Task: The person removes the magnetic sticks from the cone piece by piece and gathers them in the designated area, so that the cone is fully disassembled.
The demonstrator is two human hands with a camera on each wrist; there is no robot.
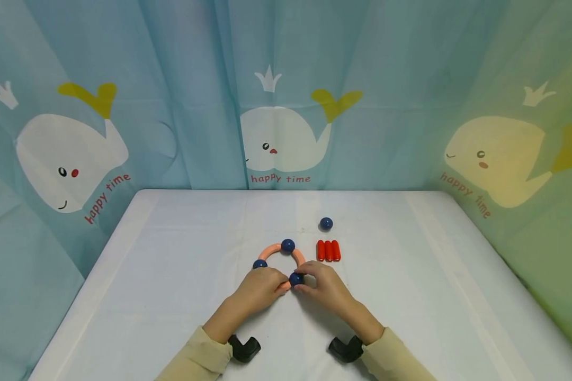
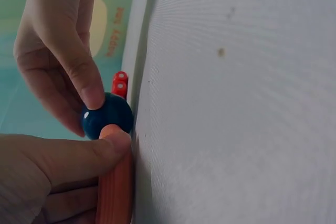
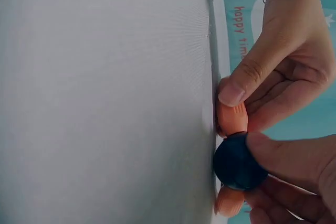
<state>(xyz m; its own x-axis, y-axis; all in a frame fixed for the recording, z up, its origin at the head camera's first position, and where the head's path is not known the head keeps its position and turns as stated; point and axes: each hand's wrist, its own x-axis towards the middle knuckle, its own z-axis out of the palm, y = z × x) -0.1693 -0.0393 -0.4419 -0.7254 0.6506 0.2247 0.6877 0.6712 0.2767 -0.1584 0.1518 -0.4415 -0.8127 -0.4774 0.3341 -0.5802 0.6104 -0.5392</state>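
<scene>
The blue curtain (image 1: 195,132), printed with whales, hangs beyond the white table (image 1: 171,317). The ring (image 1: 269,251) of orange arcs and blue balls lies near the middle of the table. Its left ball (image 1: 260,263) sits just beyond the left hand (image 1: 261,286), which covers the ring's lower left section; the join there cannot be seen. The top ball (image 1: 288,245) sits at the far side of the ring. To its right, the right arc (image 1: 298,257) runs down toward the lower ball (image 1: 296,279). Three red rods (image 1: 328,251) lie side by side just right of the ring; a loose ball (image 1: 326,224) lies beyond them.

Left hand: enters from the lower left, back upward. Thumb and fingers are closed to the thickness of the lower arc (image 1: 284,286), pinching it near the end beside the lower ball.

Right hand (image 1: 329,286): enters from the lower right, angled inward. Thumb and fingers are spread to the lower ball's width and grip it. The lower ball appears to touch the lower arc.
</scene>
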